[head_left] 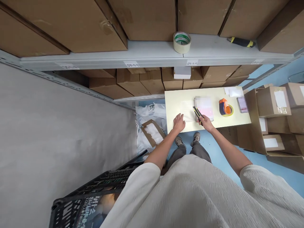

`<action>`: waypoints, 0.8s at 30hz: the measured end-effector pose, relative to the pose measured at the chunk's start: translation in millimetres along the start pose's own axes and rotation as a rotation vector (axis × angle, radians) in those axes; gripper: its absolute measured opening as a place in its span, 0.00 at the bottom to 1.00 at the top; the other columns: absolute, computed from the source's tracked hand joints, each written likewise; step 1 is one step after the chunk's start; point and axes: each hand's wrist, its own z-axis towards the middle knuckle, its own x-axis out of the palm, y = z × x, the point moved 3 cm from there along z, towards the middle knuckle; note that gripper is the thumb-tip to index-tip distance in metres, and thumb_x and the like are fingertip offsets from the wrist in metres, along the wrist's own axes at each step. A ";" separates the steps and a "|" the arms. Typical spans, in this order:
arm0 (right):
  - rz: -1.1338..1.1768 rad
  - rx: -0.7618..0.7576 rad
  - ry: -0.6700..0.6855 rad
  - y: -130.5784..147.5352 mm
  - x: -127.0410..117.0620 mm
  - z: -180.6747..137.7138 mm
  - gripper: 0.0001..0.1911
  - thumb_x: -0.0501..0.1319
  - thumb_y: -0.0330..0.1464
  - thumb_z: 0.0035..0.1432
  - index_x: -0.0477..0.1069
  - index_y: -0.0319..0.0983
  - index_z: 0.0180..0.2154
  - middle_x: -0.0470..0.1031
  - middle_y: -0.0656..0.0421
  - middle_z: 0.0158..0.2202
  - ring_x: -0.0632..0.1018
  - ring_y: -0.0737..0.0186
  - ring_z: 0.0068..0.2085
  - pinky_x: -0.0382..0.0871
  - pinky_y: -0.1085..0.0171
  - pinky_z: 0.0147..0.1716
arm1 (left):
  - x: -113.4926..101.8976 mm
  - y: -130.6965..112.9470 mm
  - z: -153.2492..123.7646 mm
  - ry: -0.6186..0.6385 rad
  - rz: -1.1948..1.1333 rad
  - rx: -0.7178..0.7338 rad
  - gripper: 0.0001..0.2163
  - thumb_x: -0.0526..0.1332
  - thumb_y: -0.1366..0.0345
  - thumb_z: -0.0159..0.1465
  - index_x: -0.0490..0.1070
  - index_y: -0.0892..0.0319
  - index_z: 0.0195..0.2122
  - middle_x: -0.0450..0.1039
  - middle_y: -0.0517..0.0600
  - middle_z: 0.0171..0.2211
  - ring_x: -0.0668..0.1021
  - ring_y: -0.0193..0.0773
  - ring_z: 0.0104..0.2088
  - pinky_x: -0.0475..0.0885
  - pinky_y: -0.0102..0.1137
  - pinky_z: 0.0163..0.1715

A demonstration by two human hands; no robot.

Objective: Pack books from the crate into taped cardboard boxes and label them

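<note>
My right hand [206, 123] is closed around a black and yellow utility knife [198, 114], its front end pointing away from me and to the left. The knife is over the left part of a pale, partly pinkish stack [206, 107] on the cream tabletop [179, 98]; the stack's details are blurred. Near the table's left front corner, my left hand [179, 123] rests with its fingers apart and bent. Beside its fingertips lies a faint, see-through plastic sheet or bag [188, 115]. Whether the fingers touch it is hard to make out.
An orange and dark tape dispenser [223, 106] overlaps a yellow tape roll [231, 111] at right. The shelf [152, 49] beyond carries another tape roll [181, 42] and a cutter [242, 42]. Cartons [273, 101] stand right, a black crate [64, 209] lower left, white packaging [152, 110] left.
</note>
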 end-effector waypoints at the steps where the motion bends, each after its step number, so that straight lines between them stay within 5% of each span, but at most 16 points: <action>1: 0.015 -0.005 0.014 -1.5 -6.5 0.5 0.31 0.63 0.64 0.60 0.68 0.43 0.40 0.80 0.56 0.33 0.74 0.62 0.29 0.68 0.62 0.30 | 2.3 -6.1 3.0 0.005 0.001 0.009 0.30 0.54 0.67 0.74 0.59 0.61 0.77 0.54 0.62 0.80 0.58 0.52 0.80 0.55 0.47 0.78; 11: 0.180 0.022 0.029 -27.0 -88.8 8.6 0.24 0.69 0.51 0.60 0.69 0.43 0.49 0.84 0.54 0.44 0.79 0.60 0.37 0.73 0.60 0.38 | 29.4 -73.5 38.2 0.038 0.049 0.088 0.30 0.54 0.67 0.74 0.60 0.59 0.77 0.56 0.61 0.80 0.59 0.53 0.80 0.57 0.49 0.78; 19: 0.058 -0.063 -0.246 -37.6 -196.0 23.3 0.29 0.64 0.61 0.63 0.72 0.44 0.49 0.81 0.56 0.38 0.75 0.60 0.32 0.73 0.59 0.35 | 49.7 -127.0 60.5 0.012 0.107 0.179 0.27 0.54 0.67 0.73 0.65 0.60 0.73 0.58 0.63 0.78 0.60 0.55 0.78 0.59 0.51 0.76; 24: 0.008 -0.017 -0.410 -63.3 -262.1 39.7 0.29 0.52 0.59 0.70 0.74 0.43 0.48 0.79 0.56 0.36 0.76 0.57 0.33 0.75 0.57 0.37 | 60.1 -152.5 71.7 -0.014 0.135 0.180 0.27 0.55 0.67 0.72 0.66 0.60 0.72 0.56 0.63 0.79 0.60 0.59 0.78 0.58 0.55 0.75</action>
